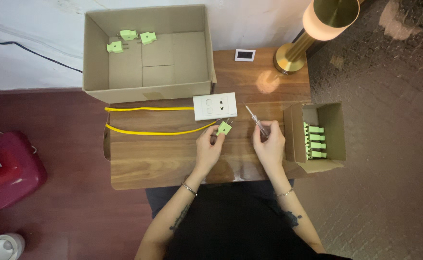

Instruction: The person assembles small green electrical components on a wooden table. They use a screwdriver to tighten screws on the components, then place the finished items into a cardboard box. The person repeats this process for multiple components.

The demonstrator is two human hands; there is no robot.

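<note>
My left hand (208, 147) pinches a small green plug (224, 128) just below a white socket plate (214, 106) on the wooden table (163, 159). Two yellow wires (149, 131) run left from the plate. A thin clear-handled screwdriver (256, 120) rests in my right hand (269, 144), its tip pointing up and to the left. A small open cardboard box (335, 125) holding several green plugs (315, 142) stands right of that hand.
A large open cardboard box (96, 72) at the back holds three green plugs (128, 40). A brass lamp (312, 29) stands at the back right, with a small white device (244, 55) beside it. A red object (6, 168) lies on the floor at the left.
</note>
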